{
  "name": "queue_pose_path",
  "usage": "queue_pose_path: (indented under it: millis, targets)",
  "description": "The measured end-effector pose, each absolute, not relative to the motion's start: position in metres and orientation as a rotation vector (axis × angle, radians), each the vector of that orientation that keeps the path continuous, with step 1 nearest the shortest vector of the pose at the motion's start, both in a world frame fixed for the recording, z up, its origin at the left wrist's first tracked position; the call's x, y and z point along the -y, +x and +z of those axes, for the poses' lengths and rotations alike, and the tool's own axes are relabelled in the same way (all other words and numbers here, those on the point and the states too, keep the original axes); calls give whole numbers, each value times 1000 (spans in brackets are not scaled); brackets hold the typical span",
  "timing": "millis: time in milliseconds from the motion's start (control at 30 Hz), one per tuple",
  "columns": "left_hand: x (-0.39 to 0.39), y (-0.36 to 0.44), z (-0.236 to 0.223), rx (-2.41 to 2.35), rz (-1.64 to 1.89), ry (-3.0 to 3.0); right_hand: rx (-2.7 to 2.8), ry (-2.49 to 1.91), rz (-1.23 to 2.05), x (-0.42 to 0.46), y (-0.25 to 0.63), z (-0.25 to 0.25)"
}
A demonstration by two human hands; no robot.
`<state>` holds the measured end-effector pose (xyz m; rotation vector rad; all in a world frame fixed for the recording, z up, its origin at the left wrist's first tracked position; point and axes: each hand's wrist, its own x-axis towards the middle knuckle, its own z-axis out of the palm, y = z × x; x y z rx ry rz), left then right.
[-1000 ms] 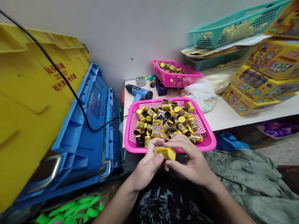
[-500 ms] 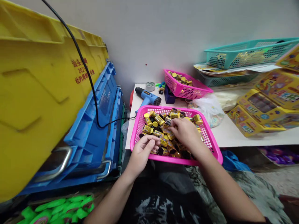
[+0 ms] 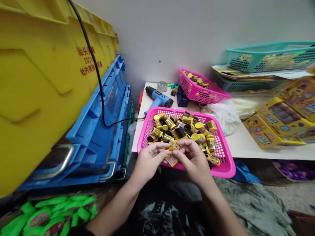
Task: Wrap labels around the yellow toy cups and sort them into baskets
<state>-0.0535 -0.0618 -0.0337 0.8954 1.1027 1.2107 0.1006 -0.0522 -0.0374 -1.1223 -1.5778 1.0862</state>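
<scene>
My left hand [image 3: 149, 161] and my right hand [image 3: 194, 161] meet over the near side of a pink plastic basket [image 3: 227, 164]. Between the fingertips of both is a small yellow printed label sleeve [image 3: 172, 159], which looks flat and thin. The fingers partly cover it, and both hands are closed in a pinch. Small yellow jars [image 3: 200, 127] with yellow or black ends lie heaped in the basket, several of them wrapped in printed labels. Some jars beneath my hands are hidden.
A blue heat gun [image 3: 159, 97] lies behind the basket, its black cord [image 3: 102, 108] hanging at left. Tape [image 3: 161, 86] and a second pink basket [image 3: 197, 91] stand farther back. Yellow boxes [image 3: 273, 131] stack at right; blue crates [image 3: 98, 121] stand at left.
My right hand has come back from among the jars toward my left hand. The yellow label sleeve now shows between them. The view has shifted slightly.
</scene>
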Motion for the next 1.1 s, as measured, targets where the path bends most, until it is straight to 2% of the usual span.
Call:
queue_pose_path:
  millis: [167,267,367,433,600,733,800,967,1100]
  targets:
    - [66,-67,-34,-1125,1265,806,1774,-1157,888,43,85,-21]
    - [61,-79,-36,-1167,1395,829,2092,-1174,618,12,80,0]
    - [56,-92,-40,-1233,1493,812,2545,-1463,226,-33,66,9]
    - [54,-99,-44,-1256,1517,780,2868,-1607,173,-57,50,5]
    - [58,-110,-50,-1228,1508,723,3162,-1540,293,-75,16,-2]
    - [60,-114,-52,-1181,1475,717,3107,-1389,245,-72,36,19]
    - [59,-112,-52,-1153,1463,721,2823,-1302,313,-64,61,29]
    - [54,-95,-49,-1088,1415,762,1810,-1062,1050,-15,107,24]
    - [53,-80,-43,-1059,1385,759,1518,-1008,1245,18,111,1]
